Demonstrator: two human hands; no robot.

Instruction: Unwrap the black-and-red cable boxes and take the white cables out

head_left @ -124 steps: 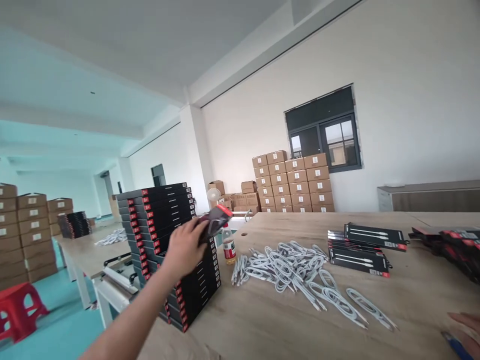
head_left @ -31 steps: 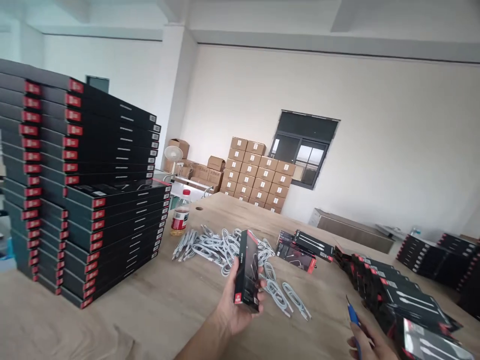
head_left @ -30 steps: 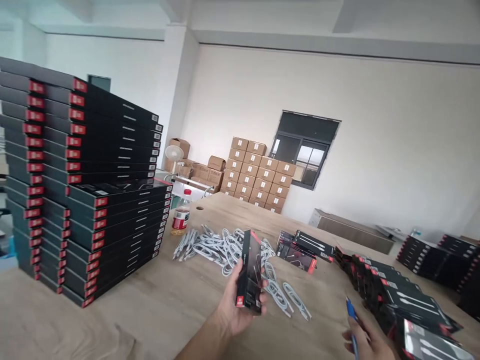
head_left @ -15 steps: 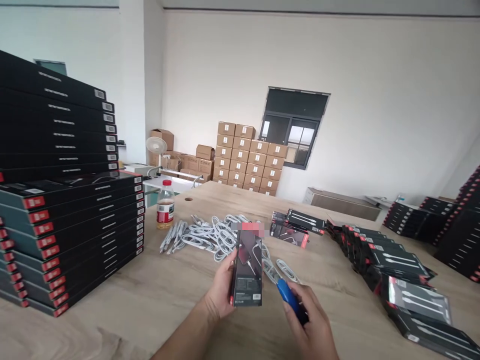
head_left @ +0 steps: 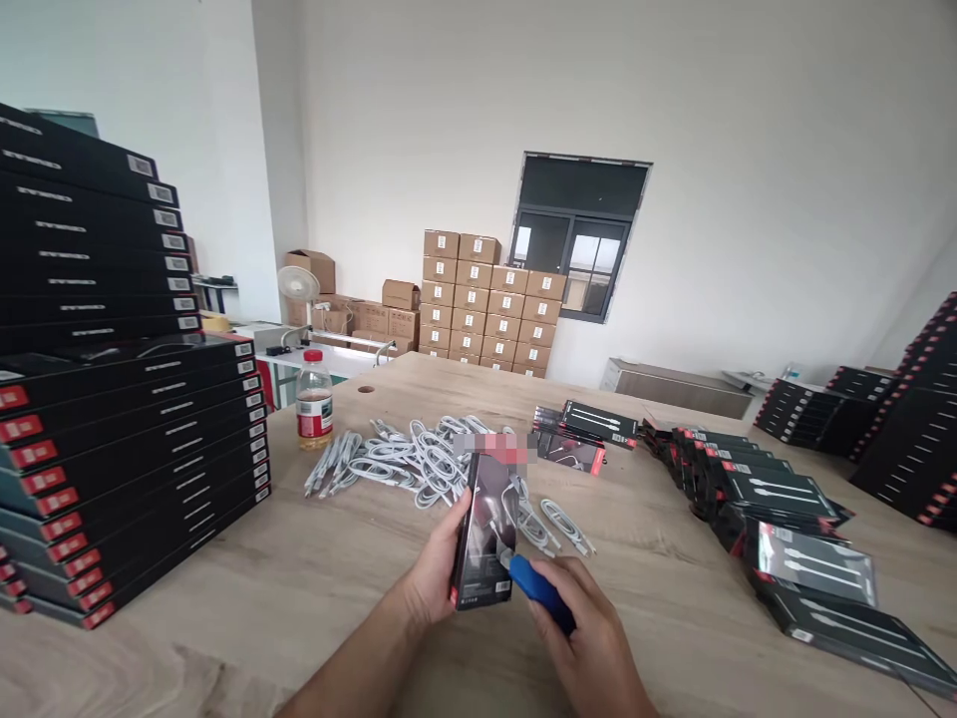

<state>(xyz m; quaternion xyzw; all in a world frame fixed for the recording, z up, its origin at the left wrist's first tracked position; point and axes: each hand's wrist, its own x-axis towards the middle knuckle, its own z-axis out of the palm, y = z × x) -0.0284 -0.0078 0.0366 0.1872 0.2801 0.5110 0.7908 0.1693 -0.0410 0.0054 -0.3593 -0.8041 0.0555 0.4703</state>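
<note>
A black cable box (head_left: 485, 538) with a printed back stands upright in my left hand (head_left: 434, 566), fingers wrapped round its left side. My right hand (head_left: 587, 638) is closed on a blue-handled utility knife (head_left: 539, 590). The knife's tip is at the lower right face of the box; whether it touches the surface I cannot tell. Behind the box lies a pile of coiled white cables (head_left: 419, 461) on the wooden table (head_left: 344, 568). One loose coiled cable (head_left: 566, 524) rests to the right of the box.
Tall stacks of black boxes (head_left: 186, 439) rise on the left, beside a red-capped bottle (head_left: 314, 399). Overlapping cable boxes (head_left: 778, 494) run along the right side. A few more boxes (head_left: 598, 421) lie behind the cables. Brown cartons (head_left: 471, 299) are stacked against the far wall.
The utility knife in my right hand has moved left, from beside the box to its lower face. My left hand still holds the box, now slightly more tilted. The view has shifted a little.
</note>
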